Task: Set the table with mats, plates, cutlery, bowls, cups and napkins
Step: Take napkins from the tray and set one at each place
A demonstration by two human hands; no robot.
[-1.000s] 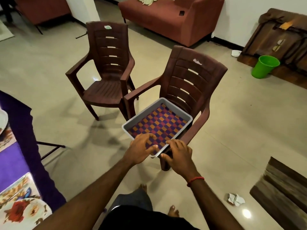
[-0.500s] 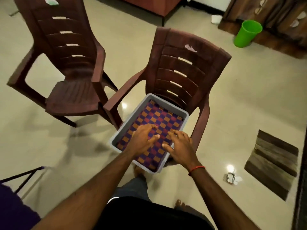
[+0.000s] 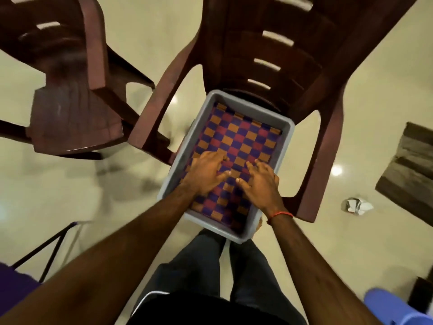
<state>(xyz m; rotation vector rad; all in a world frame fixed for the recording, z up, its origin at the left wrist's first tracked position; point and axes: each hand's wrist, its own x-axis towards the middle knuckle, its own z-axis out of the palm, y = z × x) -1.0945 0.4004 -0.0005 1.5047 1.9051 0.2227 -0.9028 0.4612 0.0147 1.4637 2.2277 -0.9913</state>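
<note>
Inside grey tray (image 3: pixel 287 137), woven mat (image 3: pixel 243 139), purple, orange, maroon checks

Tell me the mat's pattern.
Mat: checkerboard of purple, orange and maroon squares, clearest in the head view.

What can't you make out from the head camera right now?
- Head view: anything beneath the checkered mat, hidden by the mat itself and the grey tray walls.
- Head view: the table, cut off at the lower left edge; only a purple corner shows.
- Head view: the left chair, motion-blurred.
</note>
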